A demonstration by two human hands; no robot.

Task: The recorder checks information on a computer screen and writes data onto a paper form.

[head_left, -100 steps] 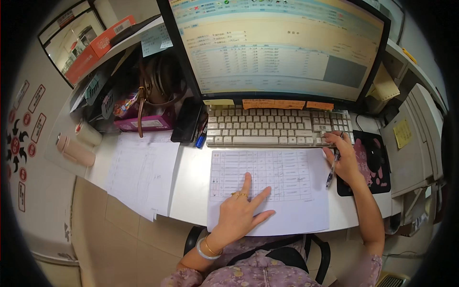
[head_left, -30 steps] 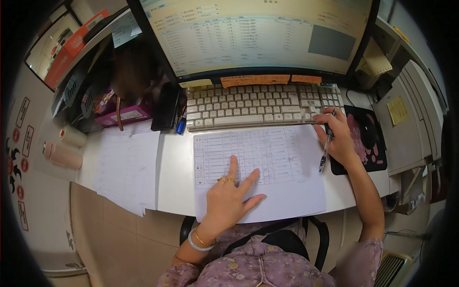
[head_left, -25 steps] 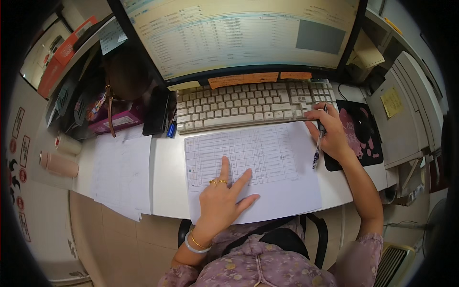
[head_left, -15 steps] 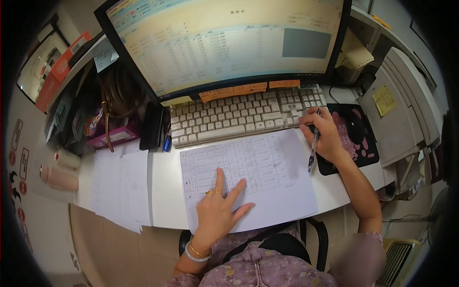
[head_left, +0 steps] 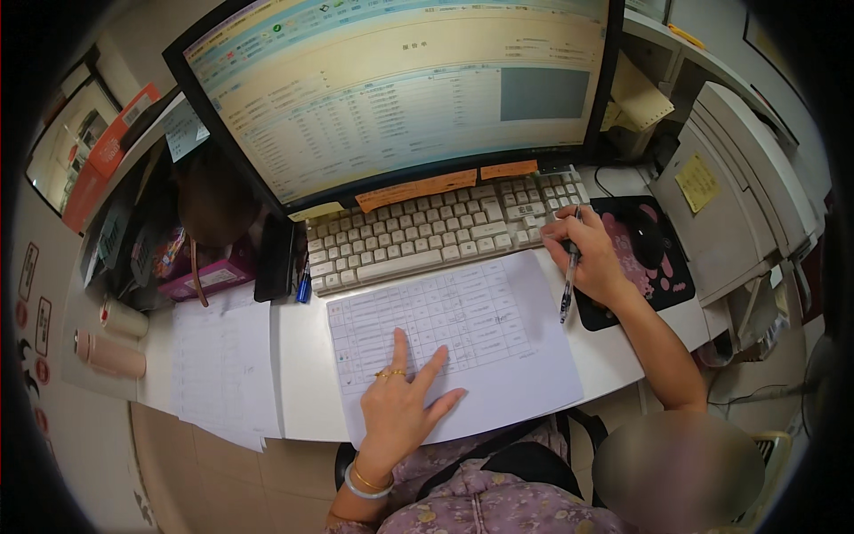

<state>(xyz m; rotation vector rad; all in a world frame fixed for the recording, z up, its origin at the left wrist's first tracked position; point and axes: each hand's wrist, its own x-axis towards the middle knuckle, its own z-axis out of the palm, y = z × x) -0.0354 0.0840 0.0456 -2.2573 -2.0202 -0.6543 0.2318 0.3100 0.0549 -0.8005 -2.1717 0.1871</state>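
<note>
My left hand (head_left: 402, 411) rests open on a printed table sheet (head_left: 525, 392), with the index fingertip on one of the rows and the other fingers spread. A ring and two bracelets are on that hand and wrist. My right hand (head_left: 592, 258) holds a pen (head_left: 567, 289), dark with a clear barrel, pointing down toward the sheet's right edge. The fingertips of that hand are over the number pad of the off-white keyboard (head_left: 409, 238). Behind the keyboard stands a lit monitor (head_left: 400, 98) showing a table and a grey box.
To the right lie a black mouse (head_left: 649, 242) on a dark patterned mouse pad (head_left: 627, 307) and a bulky printer (head_left: 721, 187). More papers (head_left: 222, 365), a blue pen (head_left: 304, 287), a purple box (head_left: 209, 271) and a pink bottle (head_left: 108, 353) stand or lie at the left.
The whole view has shifted slightly, so the monitor and keyboard sit lower and further left. Both hands keep nearly the same pose, the pen still in the right one.
</note>
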